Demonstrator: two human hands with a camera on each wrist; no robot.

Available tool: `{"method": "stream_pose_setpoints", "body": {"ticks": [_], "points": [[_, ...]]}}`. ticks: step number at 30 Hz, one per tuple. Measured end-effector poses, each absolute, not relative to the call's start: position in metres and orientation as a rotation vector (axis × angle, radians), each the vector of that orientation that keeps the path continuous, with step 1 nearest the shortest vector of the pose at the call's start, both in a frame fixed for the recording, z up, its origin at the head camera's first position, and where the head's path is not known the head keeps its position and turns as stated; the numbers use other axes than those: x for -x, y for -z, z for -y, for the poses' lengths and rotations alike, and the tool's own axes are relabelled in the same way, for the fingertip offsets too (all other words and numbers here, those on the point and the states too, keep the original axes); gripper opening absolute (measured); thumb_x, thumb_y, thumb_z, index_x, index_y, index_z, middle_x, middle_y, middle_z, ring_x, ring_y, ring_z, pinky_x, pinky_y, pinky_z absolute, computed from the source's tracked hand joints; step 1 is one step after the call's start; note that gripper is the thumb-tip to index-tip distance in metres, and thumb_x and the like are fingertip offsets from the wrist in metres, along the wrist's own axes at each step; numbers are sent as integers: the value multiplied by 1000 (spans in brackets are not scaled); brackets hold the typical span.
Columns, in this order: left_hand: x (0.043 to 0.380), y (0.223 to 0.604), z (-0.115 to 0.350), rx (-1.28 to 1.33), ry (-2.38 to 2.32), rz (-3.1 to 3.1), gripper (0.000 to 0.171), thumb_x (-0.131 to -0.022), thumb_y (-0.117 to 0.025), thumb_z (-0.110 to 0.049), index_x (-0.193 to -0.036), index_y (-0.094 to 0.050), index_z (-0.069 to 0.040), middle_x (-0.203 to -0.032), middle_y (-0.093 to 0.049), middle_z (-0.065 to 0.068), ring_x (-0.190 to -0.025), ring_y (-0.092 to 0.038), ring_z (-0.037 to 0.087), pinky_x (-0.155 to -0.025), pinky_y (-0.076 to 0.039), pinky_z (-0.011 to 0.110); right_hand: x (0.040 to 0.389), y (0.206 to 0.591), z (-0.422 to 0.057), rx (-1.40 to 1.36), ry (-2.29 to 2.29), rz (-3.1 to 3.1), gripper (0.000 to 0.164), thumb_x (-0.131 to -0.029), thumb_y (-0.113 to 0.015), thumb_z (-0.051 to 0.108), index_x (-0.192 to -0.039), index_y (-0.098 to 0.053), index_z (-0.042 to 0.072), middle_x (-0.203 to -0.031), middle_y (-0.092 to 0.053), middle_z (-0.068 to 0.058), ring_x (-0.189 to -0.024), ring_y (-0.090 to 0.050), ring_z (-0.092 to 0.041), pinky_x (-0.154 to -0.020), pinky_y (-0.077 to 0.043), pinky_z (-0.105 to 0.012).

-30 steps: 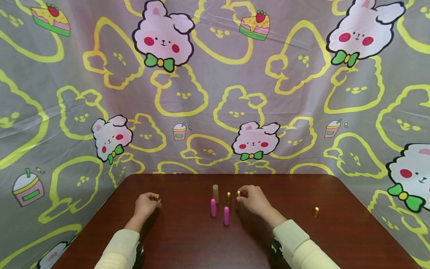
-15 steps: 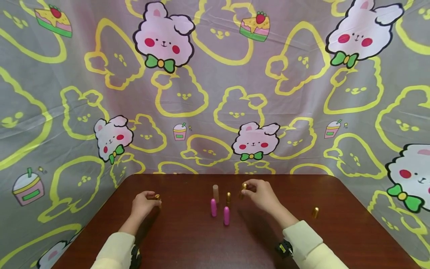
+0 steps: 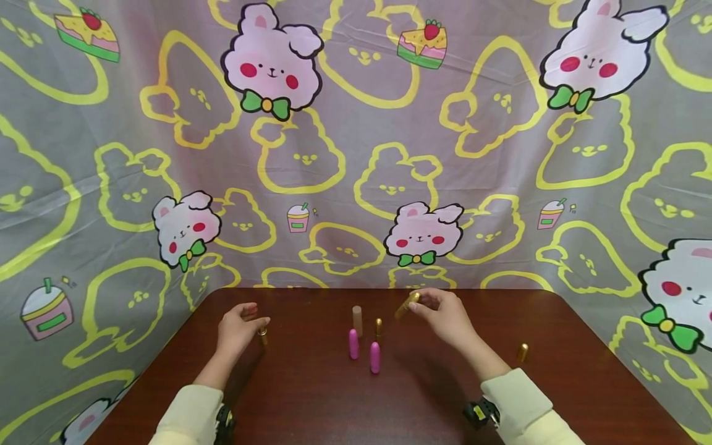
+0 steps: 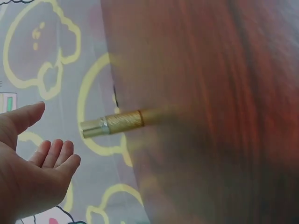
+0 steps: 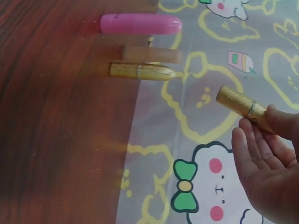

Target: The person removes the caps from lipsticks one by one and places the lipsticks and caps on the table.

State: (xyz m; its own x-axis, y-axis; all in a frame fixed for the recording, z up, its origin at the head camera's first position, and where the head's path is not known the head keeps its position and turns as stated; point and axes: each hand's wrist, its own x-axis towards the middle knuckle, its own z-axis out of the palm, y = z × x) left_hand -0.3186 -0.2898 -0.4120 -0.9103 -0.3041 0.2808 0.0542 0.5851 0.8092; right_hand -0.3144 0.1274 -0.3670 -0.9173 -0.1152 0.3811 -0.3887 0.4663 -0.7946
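My left hand (image 3: 238,329) is at the left of the table with its fingers apart. Just beyond its fingertips stands an uncapped gold lipstick tube (image 3: 263,336); the left wrist view shows a gap between this tube (image 4: 124,122) and the hand (image 4: 44,175). My right hand (image 3: 447,316) pinches a capped gold lipstick (image 3: 408,306) by its rounded end. That lipstick (image 5: 236,101) is tilted and raised off the table. To its left stands another gold lipstick (image 3: 379,329), with two pink lipsticks (image 3: 353,343) and a beige tube (image 3: 357,321) close by.
A short gold cap (image 3: 523,352) stands alone at the right side of the dark wooden table (image 3: 311,395). Behind the table and at both sides hangs a grey patterned cloth (image 3: 345,204).
The right hand has lifted the gold lipstick off the table, moving it right and back and tilting it. The left hand has let go of the uncapped tube, its fingers spreading.
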Motion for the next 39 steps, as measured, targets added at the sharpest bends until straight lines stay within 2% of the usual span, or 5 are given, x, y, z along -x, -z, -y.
{"method": "stream_pose_setpoints", "body": {"ticks": [4, 12, 23, 31, 39], "points": [[319, 405, 281, -174, 1264, 2417, 49, -81, -76, -10, -122, -58, 9, -119, -61, 28, -110, -60, 42, -91, -48, 50, 312, 360, -128, -426, -1588, 2350, 20, -87, -73, 7, -102, -69, -5, -91, -70, -11, -84, -66, -20, -71, -55, -26], [319, 390, 251, -88, 1419, 2321, 43, -81, -76, -5, -119, -60, 9, -117, -63, 28, -110, -60, 40, -89, -50, 44, 309, 353, -126, -413, -1897, 2184, 26, -89, -67, -1, -112, -62, -14, -99, -68, -19, -80, -67, -9, -77, -56, -31], [318, 376, 210, 43, 1772, 2089, 40, -81, -75, 0, -117, -61, 9, -114, -65, 21, -110, -61, 34, -80, -50, 17, 306, 350, -121, -382, -2130, 2016, 33, -92, -63, -1, -120, -54, -17, -101, -65, -16, -86, -68, -14, -82, -55, -33], [318, 371, 182, 187, 1891, 1920, 35, -81, -74, 5, -112, -61, 13, -107, -67, 23, -102, -66, 30, -80, -52, 20, 303, 343, -116, -328, -2316, 1886, 35, -94, -61, 1, -124, -52, -15, -101, -65, -7, -88, -68, -14, -86, -53, -35], [318, 370, 159, 299, 1958, 1838, 33, -82, -72, 7, -112, -60, 16, -107, -66, 26, -91, -67, 12, -80, -53, 22, 300, 336, -110, -321, -2448, 1790, 26, -95, -61, 5, -115, -56, -9, -101, -63, -7, -99, -67, -23, -92, -50, -39]]}}
